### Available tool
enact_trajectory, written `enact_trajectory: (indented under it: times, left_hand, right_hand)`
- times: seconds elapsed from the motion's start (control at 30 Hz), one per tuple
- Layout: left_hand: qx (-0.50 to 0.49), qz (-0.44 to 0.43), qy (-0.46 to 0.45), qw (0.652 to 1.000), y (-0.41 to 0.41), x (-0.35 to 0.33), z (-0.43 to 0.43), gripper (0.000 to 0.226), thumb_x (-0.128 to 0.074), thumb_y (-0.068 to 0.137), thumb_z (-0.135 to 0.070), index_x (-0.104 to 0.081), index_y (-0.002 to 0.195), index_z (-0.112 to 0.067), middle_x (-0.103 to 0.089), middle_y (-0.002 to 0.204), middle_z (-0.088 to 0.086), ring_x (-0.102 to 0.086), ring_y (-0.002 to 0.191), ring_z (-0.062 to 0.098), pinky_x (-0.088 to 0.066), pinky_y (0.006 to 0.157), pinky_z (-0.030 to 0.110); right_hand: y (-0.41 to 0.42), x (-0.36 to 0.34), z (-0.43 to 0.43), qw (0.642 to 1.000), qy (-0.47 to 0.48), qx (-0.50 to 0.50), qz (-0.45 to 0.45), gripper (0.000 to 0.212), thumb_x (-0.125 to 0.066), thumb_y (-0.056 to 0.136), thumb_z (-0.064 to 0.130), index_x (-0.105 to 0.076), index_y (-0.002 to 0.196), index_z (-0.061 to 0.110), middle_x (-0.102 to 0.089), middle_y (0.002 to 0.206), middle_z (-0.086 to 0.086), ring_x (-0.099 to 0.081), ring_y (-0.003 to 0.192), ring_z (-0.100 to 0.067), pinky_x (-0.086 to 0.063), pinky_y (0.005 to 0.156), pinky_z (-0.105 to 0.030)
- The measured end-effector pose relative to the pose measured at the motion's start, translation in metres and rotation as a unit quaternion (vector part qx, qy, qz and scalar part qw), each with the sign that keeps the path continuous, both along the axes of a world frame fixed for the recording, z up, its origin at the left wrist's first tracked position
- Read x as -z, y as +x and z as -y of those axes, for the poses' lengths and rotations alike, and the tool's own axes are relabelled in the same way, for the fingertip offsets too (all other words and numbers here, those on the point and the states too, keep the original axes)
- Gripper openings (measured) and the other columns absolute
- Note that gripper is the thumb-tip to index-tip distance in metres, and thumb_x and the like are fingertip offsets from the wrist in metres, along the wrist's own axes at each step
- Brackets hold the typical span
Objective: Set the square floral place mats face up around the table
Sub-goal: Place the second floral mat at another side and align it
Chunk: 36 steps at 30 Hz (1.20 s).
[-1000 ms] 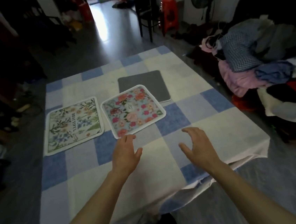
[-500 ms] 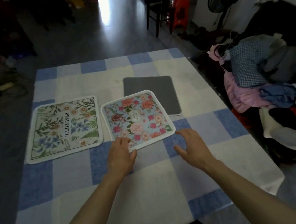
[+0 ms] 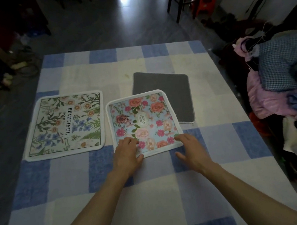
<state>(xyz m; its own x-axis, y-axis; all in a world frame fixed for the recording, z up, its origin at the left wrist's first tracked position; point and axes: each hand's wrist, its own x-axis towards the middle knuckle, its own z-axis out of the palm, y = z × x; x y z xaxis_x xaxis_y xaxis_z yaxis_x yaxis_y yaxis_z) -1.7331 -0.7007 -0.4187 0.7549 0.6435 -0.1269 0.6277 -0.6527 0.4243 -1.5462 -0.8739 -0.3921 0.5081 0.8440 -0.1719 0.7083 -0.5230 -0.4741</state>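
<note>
While the BEAUTIFUL mat (image 3: 64, 124) lies face up on the left of the checked bench (image 3: 220, 141), the left hand (image 3: 128, 154) rests its fingers on the near-left corner of the rose mat (image 3: 143, 122), grip loose, not clamped on it. That mat's face up mid-bench, its far side overlapping a grey mat (image 3: 174, 84) lying plain side up. Right hand (image 3: 192, 150) just touches the near-right corner with its fingertips, grip spread apart. Clothes pile (image 3: 278, 80) sits off to the right.
</note>
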Motion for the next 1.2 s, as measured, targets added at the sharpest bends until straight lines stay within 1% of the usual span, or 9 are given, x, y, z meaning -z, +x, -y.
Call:
enact_trajectory:
  times: [0.1,0.2,0.4,0.57,0.67,0.77,0.83,1.03,1.2]
  left_hand:
    - [0.031,-0.034,0.006,0.999,0.015,0.002,0.002,0.044,-0.072,0.073,-0.038,-0.056,0.11,-0.022,-0.052,0.116,0.0,-0.044,0.104,0.02,-0.046,0.082,0.034]
    - [0.061,-0.049,0.016,0.997,0.024,0.006,0.005,0.046,-0.07,0.072,-0.033,-0.056,0.113,-0.019,-0.052,0.121,0.001,-0.044,0.107,0.022,-0.044,0.084,0.034]
    - [0.104,-0.073,0.037,0.991,0.037,0.008,0.007,0.037,-0.065,0.077,-0.028,-0.054,0.111,-0.018,-0.051,0.12,0.002,-0.044,0.105,0.021,-0.042,0.078,0.031]
    - [0.14,-0.094,0.085,0.982,0.041,0.004,0.007,0.032,-0.056,0.08,-0.023,-0.056,0.11,-0.011,-0.055,0.116,0.006,-0.046,0.103,0.025,-0.045,0.072,0.034]
    - [0.175,-0.073,0.094,0.977,0.039,0.0,0.007,0.029,-0.052,0.083,-0.023,-0.062,0.107,-0.009,-0.061,0.109,0.006,-0.051,0.099,0.025,-0.048,0.074,0.039]
    - [0.183,-0.037,0.112,0.976,0.038,-0.008,0.012,0.009,-0.067,0.074,-0.013,-0.066,0.082,-0.008,-0.064,0.078,0.005,-0.054,0.073,0.023,-0.047,0.056,0.035]
    - [0.167,0.002,0.112,0.979,0.037,-0.012,0.015,0.013,-0.075,0.065,-0.006,-0.063,0.07,-0.008,-0.061,0.067,0.006,-0.053,0.062,0.023,-0.043,0.047,0.031]
    - [0.151,0.059,0.123,0.979,0.027,-0.03,0.014,0.018,-0.073,0.062,0.004,-0.058,0.064,-0.006,-0.058,0.063,0.009,-0.052,0.056,0.025,-0.042,0.041,0.034]
    - [0.167,0.069,0.141,0.973,0.005,-0.045,0.017,0.013,-0.071,0.066,0.003,-0.061,0.065,-0.006,-0.061,0.066,0.008,-0.053,0.059,0.025,-0.044,0.044,0.035]
  right_hand:
    - [0.013,0.011,-0.008,1.0,-0.017,-0.014,0.005,0.054,-0.075,0.078,0.025,-0.053,0.127,0.019,-0.054,0.131,-0.002,-0.048,0.12,-0.022,-0.037,0.103,-0.031]
    - [0.021,0.02,-0.015,0.998,-0.03,-0.048,0.018,0.054,-0.077,0.074,0.025,-0.057,0.123,0.018,-0.054,0.13,-0.002,-0.048,0.119,-0.022,-0.038,0.104,-0.033]
    - [0.033,0.035,-0.021,0.997,-0.028,-0.076,0.016,0.056,-0.079,0.071,0.023,-0.059,0.123,0.017,-0.054,0.129,-0.003,-0.048,0.118,-0.022,-0.039,0.104,-0.033]
    - [0.042,0.036,-0.027,0.993,0.003,-0.113,0.042,0.041,-0.075,0.075,0.022,-0.065,0.114,0.015,-0.06,0.121,-0.003,-0.054,0.11,-0.022,-0.045,0.096,-0.033]
    - [0.041,0.034,-0.027,0.987,0.013,-0.148,0.061,0.032,-0.07,0.078,0.02,-0.069,0.109,0.013,-0.064,0.113,-0.004,-0.057,0.105,-0.022,-0.051,0.09,-0.035]
    - [0.036,0.032,-0.023,0.985,0.012,-0.154,0.081,0.023,-0.065,0.083,0.021,-0.071,0.104,0.014,-0.067,0.104,-0.002,-0.059,0.098,-0.021,-0.054,0.08,-0.036]
    - [0.034,0.03,-0.02,0.986,0.019,-0.145,0.085,0.021,-0.065,0.085,0.021,-0.07,0.104,0.015,-0.068,0.102,-0.003,-0.061,0.093,-0.022,-0.055,0.074,-0.036]
    - [0.026,0.015,-0.01,0.986,0.044,-0.127,0.099,0.024,-0.074,0.074,0.004,-0.066,0.095,0.011,-0.068,0.097,-0.009,-0.062,0.084,-0.028,-0.054,0.069,-0.038]
    - [0.012,-0.003,-0.001,0.983,0.055,-0.129,0.119,0.014,-0.073,0.077,0.009,-0.07,0.091,0.007,-0.07,0.092,-0.012,-0.064,0.079,-0.03,-0.056,0.07,-0.038]
